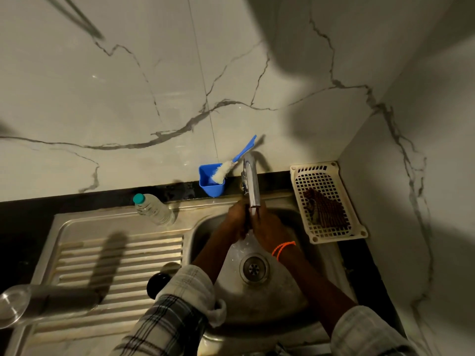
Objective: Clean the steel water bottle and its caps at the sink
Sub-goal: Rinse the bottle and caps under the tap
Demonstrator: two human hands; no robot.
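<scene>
The steel water bottle (59, 300) lies on its side on the drainboard at the lower left, its open mouth toward the left edge. A black cap (157, 283) stands at the drainboard's edge beside my left sleeve. My left hand (237, 219) and my right hand (267, 227) are pressed together right under the tap spout (253, 186), over the sink basin (295, 299). Water runs down between them. A dark sliver shows between the palms; what it is stays hidden. An orange thread band circles my right wrist.
A clear plastic bottle with a teal cap (154, 209) leans at the back of the drainboard. A blue cup (211, 179) holding a blue-handled bottle brush (231, 165) stands behind the tap. A cream plastic basket (326, 201) with a brown scrubber sits right of the sink, near the wall corner.
</scene>
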